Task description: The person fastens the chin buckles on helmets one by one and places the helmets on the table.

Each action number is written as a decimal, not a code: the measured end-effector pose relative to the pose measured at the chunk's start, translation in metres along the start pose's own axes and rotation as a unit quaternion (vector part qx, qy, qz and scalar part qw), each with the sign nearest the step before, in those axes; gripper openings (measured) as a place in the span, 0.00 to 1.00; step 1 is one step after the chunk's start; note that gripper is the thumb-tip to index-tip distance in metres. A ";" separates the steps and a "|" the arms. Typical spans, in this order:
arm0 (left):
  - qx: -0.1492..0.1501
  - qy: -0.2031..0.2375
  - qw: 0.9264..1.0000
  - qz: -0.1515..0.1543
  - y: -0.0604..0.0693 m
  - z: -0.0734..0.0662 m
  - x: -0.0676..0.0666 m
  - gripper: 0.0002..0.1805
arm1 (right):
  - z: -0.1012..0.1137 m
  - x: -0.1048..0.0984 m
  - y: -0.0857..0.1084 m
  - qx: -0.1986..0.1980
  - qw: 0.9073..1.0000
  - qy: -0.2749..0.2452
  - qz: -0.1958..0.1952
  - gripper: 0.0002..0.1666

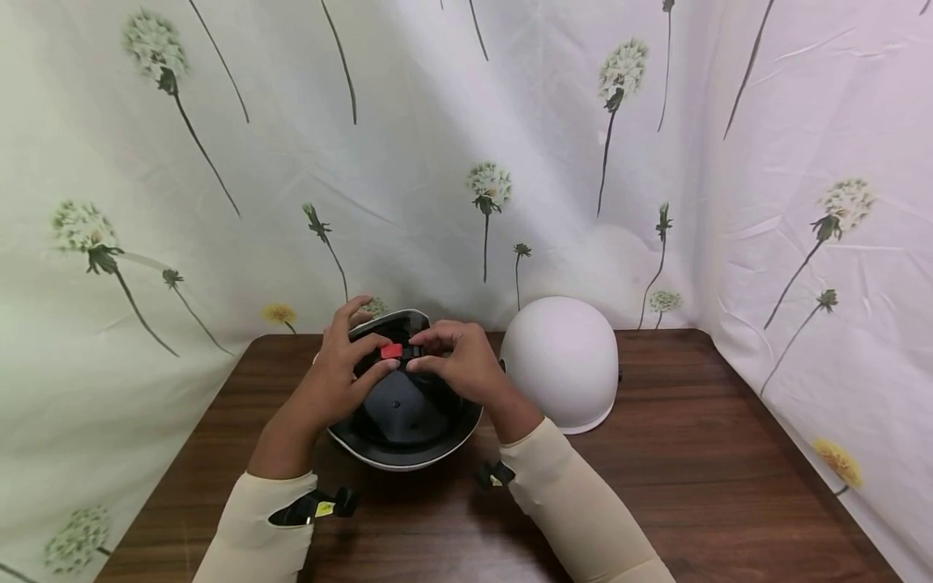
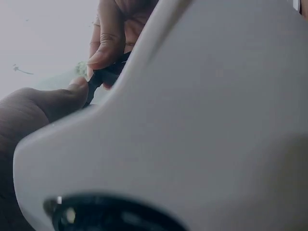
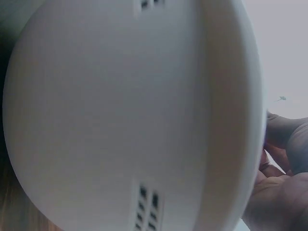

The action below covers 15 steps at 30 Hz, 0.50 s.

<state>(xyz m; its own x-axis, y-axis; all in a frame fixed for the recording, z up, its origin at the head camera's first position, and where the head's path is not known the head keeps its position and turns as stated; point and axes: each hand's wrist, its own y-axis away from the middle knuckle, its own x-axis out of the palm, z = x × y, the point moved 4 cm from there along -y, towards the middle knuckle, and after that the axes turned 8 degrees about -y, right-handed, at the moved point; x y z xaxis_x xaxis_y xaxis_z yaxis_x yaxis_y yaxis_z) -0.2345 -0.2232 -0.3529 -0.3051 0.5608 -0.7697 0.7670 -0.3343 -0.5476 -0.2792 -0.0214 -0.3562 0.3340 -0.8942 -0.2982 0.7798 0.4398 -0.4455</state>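
A white helmet (image 1: 397,463) lies upside down on the table, its black lining facing up. Above its opening, my left hand (image 1: 335,372) pinches a red buckle end (image 1: 391,351) between thumb and index finger. My right hand (image 1: 466,364) pinches the black buckle part (image 1: 414,351) close beside the red one; whether the two are joined I cannot tell. In the left wrist view, fingers of both hands meet at a black strap piece (image 2: 103,77) past the shell's edge. The helmet's white shell (image 3: 110,106) hides most of the fingers in the right wrist view.
A second white helmet (image 1: 560,360) stands dome up, just right of my right hand. Both are on a dark brown wooden table (image 1: 700,470). Behind hangs a white curtain (image 1: 415,194) printed with dandelions. Small vents (image 3: 149,207) show on the near helmet's shell.
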 end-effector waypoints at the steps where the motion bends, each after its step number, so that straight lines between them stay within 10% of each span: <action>1: -0.001 0.001 1.000 0.002 0.000 0.000 0.000 0.06 | 0.001 0.000 0.000 -0.002 1.000 -0.001 0.002 0.16; 15: -0.024 -0.005 0.999 0.029 -0.001 -0.005 -0.008 0.07 | 0.003 -0.001 -0.001 -0.007 1.000 -0.012 0.019 0.16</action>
<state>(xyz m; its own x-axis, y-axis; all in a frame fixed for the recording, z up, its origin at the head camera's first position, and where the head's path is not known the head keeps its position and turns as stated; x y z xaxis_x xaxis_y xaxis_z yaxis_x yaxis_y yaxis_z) -0.2297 -0.2232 -0.3445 -0.2650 0.5333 -0.8033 0.8102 -0.3285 -0.4854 -0.2786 -0.0216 -0.3527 0.3763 -0.8784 -0.2946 0.7593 0.4746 -0.4453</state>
